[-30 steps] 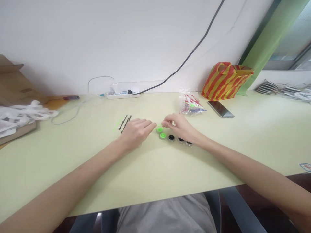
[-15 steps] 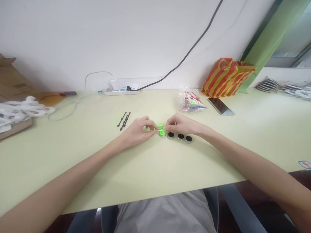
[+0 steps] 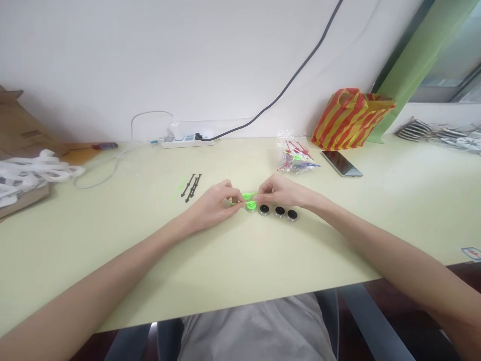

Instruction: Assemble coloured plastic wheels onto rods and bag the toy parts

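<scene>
My left hand (image 3: 218,204) and my right hand (image 3: 282,191) meet mid-table, fingers pinched at opposite ends of a thin bright green plastic stick (image 3: 246,202). It lies across the green top of a small round clear-sided disc (image 3: 251,208). Just behind is another bright green piece (image 3: 247,195), partly hidden by my fingers. Three similar discs with black tops (image 3: 264,209) run in a row under and beside my right hand. Left of my left hand lie several black arrow-shaped plastic sticks (image 3: 194,188) and a thin green one (image 3: 180,188).
Beyond my right hand lie a clear bag of coloured plastic parts (image 3: 296,156), a phone (image 3: 342,164) and a striped bag (image 3: 352,120). A power strip (image 3: 188,142) with a black cable sits by the wall. White strips (image 3: 37,168) and cardboard are at left.
My left hand's fingertips have shifted slightly left, showing a little more of the green stick and disc top. My right hand has barely moved.
</scene>
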A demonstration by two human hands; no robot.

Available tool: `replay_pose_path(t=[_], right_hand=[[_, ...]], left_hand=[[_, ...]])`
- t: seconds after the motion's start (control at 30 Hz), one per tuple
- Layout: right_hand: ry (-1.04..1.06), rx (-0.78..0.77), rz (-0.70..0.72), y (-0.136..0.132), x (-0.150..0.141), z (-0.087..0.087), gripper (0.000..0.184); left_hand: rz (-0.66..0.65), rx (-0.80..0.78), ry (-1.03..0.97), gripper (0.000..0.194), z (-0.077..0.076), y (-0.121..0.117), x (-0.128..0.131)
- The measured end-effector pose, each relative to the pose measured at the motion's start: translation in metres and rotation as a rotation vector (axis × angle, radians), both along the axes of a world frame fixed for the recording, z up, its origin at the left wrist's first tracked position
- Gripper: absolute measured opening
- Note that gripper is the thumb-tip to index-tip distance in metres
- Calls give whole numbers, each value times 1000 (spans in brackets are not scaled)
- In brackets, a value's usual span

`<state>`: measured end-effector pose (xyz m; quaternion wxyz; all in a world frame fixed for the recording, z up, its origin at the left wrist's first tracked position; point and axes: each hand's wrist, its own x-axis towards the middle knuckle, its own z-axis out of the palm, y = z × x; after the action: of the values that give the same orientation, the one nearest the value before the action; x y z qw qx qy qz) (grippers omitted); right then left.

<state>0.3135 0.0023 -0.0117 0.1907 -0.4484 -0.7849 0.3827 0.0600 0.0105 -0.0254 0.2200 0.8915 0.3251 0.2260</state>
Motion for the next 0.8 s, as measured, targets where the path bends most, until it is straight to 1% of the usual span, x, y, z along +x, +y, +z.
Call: replay_pose_path(t=[0.17, 0.37, 0.6, 0.8], right_hand=[[-18, -19, 7, -1, 0, 2, 51], [-20, -6, -6, 0, 0, 2, 53], [-55, 59, -22, -4, 0, 9, 51], [-48, 11, -3, -4, -2, 8, 50]], left_hand=[[-13, 2, 7, 22, 0, 0, 0], [-21, 44, 5, 22, 1, -2, 2], [-20, 61, 9, 21, 0, -3, 3], [-43, 34, 38, 21, 2, -3, 2]])
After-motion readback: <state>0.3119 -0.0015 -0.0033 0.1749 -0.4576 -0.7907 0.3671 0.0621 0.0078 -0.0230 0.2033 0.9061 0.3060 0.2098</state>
